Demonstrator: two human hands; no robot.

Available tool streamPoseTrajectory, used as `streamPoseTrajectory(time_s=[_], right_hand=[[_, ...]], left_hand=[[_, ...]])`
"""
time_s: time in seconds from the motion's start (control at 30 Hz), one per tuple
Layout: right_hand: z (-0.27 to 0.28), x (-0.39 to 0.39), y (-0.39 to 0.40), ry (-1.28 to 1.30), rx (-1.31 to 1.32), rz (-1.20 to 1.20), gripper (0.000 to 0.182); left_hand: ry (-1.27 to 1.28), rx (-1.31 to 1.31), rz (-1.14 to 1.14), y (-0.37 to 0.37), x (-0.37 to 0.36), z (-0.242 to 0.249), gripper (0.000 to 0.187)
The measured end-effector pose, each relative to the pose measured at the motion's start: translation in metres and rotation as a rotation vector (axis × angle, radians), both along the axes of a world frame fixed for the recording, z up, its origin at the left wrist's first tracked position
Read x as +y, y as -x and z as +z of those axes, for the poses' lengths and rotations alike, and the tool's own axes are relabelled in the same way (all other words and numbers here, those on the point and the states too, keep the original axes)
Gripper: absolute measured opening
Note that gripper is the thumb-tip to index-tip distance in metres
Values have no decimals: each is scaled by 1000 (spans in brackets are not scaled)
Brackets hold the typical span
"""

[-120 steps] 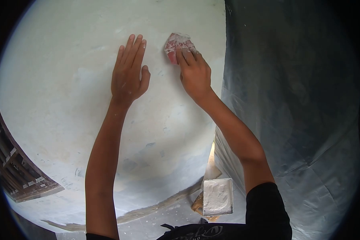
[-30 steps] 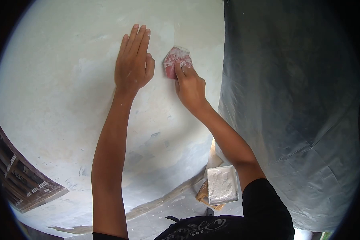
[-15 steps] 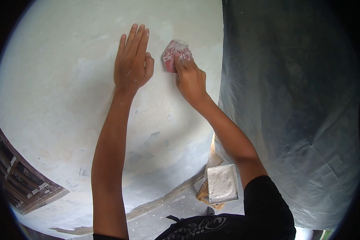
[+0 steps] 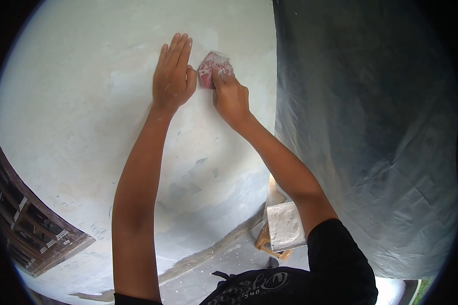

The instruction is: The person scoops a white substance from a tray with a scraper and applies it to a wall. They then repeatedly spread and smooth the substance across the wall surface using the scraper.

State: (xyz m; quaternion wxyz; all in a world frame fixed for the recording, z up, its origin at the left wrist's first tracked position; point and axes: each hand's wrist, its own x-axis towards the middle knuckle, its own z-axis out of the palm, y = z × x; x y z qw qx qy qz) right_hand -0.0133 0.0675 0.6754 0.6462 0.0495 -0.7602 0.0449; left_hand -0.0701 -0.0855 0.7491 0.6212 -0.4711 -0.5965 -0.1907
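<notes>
pressing reddish sandpaper [image 4: 212,67] under right hand [image 4: 230,96] fingertips, left hand [image 4: 174,81] lying open and flat on wall [image 4: 76,117], lower patches looking unsanded.

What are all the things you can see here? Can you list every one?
wall: one, pale whitish with patchy marks, fills the left and middle
sandpaper piece: one, red dusted white, flat on the wall at upper middle
plastic sheet: one, grey, hangs over the right side
tray of white filler: one, white, low down by the wall's foot, on something tan
wooden lattice: one, dark brown, lower left edge
floor: one, light, speckled white, at the bottom
left hand: one, flat on the wall, fingers together, beside the sandpaper
right hand: one, fingers pressing the sandpaper to the wall
black shirt: one, bottom edge
</notes>
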Motion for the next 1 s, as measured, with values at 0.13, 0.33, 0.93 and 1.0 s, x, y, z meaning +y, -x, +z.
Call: streamPoseTrajectory(time_s=[0.13,0.33,0.93,1.0], right_hand=[[-27,-7,-37,72,-118,212,50],[71,36,-27,201,156,58,43],[64,58,-13,75,132,32,43],[50,58,1,36,72,-25,43]], left_hand=[[66,38,0,-3,-12,21,61],[179,177,236,3,-14,40,57],[175,163,292,3,-15,37,61],[172,159,307,3,-15,38,61]])
